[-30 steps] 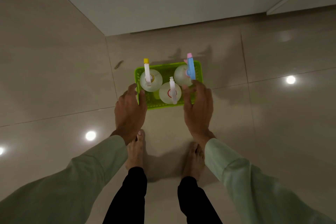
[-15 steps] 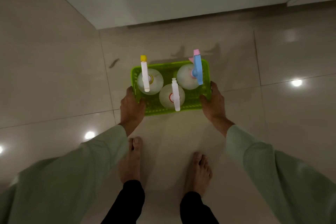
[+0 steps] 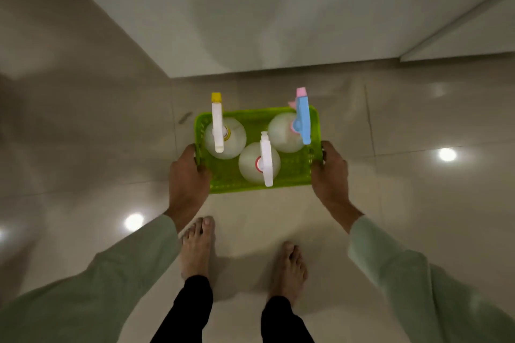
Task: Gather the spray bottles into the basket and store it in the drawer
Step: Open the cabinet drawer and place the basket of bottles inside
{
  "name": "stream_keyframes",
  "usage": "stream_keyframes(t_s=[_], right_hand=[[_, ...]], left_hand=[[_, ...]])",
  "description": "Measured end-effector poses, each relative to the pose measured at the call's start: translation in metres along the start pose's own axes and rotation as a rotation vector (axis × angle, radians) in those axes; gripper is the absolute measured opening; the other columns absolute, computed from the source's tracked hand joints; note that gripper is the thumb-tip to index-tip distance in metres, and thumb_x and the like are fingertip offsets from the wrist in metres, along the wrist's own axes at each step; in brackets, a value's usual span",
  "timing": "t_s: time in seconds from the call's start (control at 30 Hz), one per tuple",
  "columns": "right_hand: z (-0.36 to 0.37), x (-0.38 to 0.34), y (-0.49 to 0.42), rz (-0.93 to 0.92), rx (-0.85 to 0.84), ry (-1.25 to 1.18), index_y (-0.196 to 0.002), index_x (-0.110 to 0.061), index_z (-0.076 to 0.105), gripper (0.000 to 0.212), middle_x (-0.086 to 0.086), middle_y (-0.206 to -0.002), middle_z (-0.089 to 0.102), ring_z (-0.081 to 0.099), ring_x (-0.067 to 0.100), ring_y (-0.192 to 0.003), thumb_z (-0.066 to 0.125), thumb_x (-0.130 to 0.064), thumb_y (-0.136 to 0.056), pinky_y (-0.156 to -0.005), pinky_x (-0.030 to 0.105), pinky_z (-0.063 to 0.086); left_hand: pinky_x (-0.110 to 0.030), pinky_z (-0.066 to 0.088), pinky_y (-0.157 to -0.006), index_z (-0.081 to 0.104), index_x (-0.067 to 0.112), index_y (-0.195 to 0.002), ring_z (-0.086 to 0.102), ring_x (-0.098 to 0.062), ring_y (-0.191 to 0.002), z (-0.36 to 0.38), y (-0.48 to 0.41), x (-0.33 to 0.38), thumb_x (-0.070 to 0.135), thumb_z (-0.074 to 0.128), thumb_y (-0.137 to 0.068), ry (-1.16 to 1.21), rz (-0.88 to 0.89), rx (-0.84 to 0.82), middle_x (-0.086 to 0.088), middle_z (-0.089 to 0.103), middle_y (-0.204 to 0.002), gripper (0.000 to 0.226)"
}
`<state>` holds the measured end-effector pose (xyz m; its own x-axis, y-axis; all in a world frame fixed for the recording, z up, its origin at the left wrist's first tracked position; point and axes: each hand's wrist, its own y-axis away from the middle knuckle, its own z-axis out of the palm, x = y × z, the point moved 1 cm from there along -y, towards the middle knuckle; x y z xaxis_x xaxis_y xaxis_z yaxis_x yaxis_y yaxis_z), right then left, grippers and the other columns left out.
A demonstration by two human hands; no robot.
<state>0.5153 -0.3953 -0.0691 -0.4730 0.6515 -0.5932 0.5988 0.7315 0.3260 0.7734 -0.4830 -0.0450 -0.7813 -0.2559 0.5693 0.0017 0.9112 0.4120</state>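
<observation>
Over glossy floor tiles (image 3: 418,203), left hand (image 3: 187,175) and right hand (image 3: 331,175) clasp the green basket (image 3: 237,186) of spray bottles (image 3: 257,166).

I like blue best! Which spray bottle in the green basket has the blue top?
The spray bottle at the basket's far right corner has the blue sprayer head with a pink nozzle. The far-left one has a white head with a yellow tip, and the nearest is all white.
</observation>
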Motion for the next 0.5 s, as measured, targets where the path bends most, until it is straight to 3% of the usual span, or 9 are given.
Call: stream_keyframes(t_s=[0.1,0.17,0.27,0.37,0.5], right_hand=[[-0.048,-0.032,0.014,-0.051,-0.013,-0.012,-0.099,-0.012,0.062,0.031,0.007,-0.075,0.066,0.059,0.034,-0.069,0.048,0.008,-0.080,-0.057,0.036,0.037],[-0.081,-0.053,0.022,-0.076,-0.027,-0.020,-0.098,-0.012,0.062,0.032,0.010,-0.073,0.066,0.058,0.034,-0.067,0.048,0.009,-0.078,-0.058,0.041,0.045],[-0.136,-0.087,0.030,-0.107,-0.027,-0.063,-0.096,-0.015,0.063,0.037,0.008,-0.068,0.063,0.056,0.027,-0.062,0.049,0.011,-0.075,-0.057,0.043,0.046],[-0.185,-0.118,0.031,-0.158,-0.043,-0.082,-0.096,-0.014,0.063,0.036,0.008,-0.068,0.063,0.057,0.026,-0.060,0.050,0.012,-0.076,-0.057,0.044,0.047],[-0.238,-0.155,0.016,-0.200,-0.068,-0.092,-0.104,-0.013,0.064,0.037,0.008,-0.081,0.069,0.064,0.030,-0.072,0.052,0.011,-0.079,-0.066,0.046,0.055]], left_hand=[[-0.044,0.055,-0.080,0.061,0.013,-0.121,0.069,-0.036,-0.086,-0.043,0.023,0.037,-0.003,0.052,-0.083,-0.010,-0.001,-0.001,-0.013,0.075,-0.095,0.042],[-0.046,0.059,-0.075,0.060,0.012,-0.124,0.071,-0.033,-0.081,-0.070,0.038,0.061,-0.003,0.053,-0.085,0.005,0.022,-0.012,-0.014,0.076,-0.096,0.042],[-0.041,0.059,-0.067,0.061,0.010,-0.123,0.071,-0.028,-0.070,-0.113,0.058,0.104,-0.002,0.056,-0.087,0.008,0.081,-0.001,-0.012,0.076,-0.095,0.038],[-0.043,0.059,-0.072,0.062,0.013,-0.121,0.071,-0.030,-0.079,-0.151,0.066,0.143,0.002,0.057,-0.087,0.000,0.111,-0.006,-0.010,0.077,-0.097,0.036],[-0.044,0.059,-0.075,0.063,0.016,-0.123,0.068,-0.032,-0.092,-0.193,0.061,0.194,0.003,0.057,-0.086,0.002,0.120,-0.013,-0.008,0.075,-0.095,0.040]])
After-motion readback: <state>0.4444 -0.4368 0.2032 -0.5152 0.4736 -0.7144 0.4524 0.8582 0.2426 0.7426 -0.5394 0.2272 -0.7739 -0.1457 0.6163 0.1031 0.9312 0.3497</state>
